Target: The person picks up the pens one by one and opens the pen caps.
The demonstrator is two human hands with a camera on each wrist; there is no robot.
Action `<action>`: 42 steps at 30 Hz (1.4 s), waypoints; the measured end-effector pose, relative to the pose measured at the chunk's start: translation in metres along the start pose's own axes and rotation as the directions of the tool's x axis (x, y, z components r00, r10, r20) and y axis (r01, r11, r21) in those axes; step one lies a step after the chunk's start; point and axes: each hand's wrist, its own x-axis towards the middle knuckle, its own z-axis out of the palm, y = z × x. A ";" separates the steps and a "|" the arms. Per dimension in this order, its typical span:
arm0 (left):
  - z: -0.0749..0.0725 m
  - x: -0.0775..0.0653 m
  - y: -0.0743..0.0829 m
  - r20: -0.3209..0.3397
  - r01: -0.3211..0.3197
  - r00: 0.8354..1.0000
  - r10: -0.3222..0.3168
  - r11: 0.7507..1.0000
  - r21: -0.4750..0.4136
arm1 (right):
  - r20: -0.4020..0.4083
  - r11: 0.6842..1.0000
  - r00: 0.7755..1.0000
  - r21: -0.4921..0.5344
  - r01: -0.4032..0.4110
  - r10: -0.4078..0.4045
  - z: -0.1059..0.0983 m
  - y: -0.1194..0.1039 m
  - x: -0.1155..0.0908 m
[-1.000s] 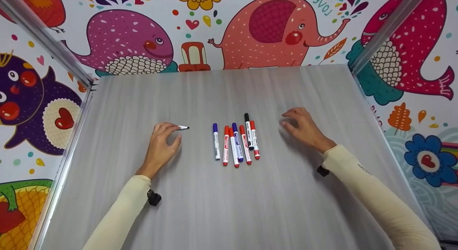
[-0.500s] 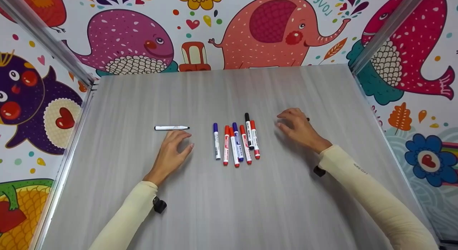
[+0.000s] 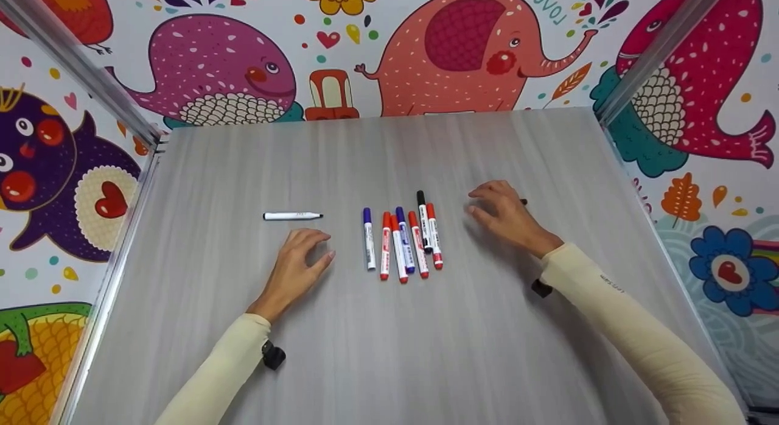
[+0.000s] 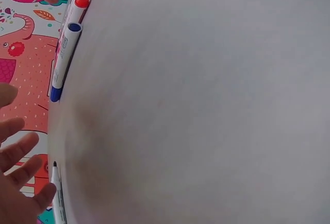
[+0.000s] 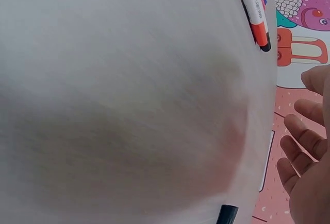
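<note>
My left hand [image 3: 294,273] is held over the table with relaxed fingers and nothing between them. Just beyond it lies an uncapped white marker [image 3: 293,216], its dark tip pointing right; in the left wrist view this marker [image 4: 58,195] shows beside the fingertips. My right hand [image 3: 502,209], also loosely spread, holds nothing. Behind it peeks a small black cap [image 5: 227,214], mostly hidden in the head view. Between the hands several capped markers lie side by side: a blue one [image 3: 369,239] set apart at the left, then red ones [image 3: 385,245], another blue, and a black one [image 3: 425,221].
The grey wood-grain table [image 3: 389,340] is bordered by walls with cartoon animal prints [image 3: 456,53]. Metal rails [image 3: 125,230] run along the table's sides. A small black camera [image 3: 274,355] is strapped to each sleeved wrist.
My left hand has come off the white marker and drawn back toward me and rightward, leaving it lying in full view. My right hand has shifted slightly left, uncovering the black cap's end.
</note>
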 end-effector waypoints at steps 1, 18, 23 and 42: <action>0.001 0.000 0.001 0.001 0.001 1.000 -0.001 1.000 -0.003 | 0.006 1.000 1.000 0.000 -0.004 0.004 0.001 -0.001 0.000; 0.022 -0.007 0.017 0.031 0.025 0.999 -0.023 0.997 -0.073 | 0.046 0.999 0.998 0.012 0.047 -0.048 0.017 -0.019 0.015; 0.028 -0.011 0.023 0.061 0.052 0.997 -0.047 0.996 -0.073 | 0.064 0.999 0.997 0.025 0.047 -0.048 0.024 -0.023 0.020; 0.056 -0.017 0.038 0.069 0.062 0.996 -0.056 0.994 -0.095 | 0.136 0.998 0.989 0.038 0.055 -0.060 0.047 -0.036 0.031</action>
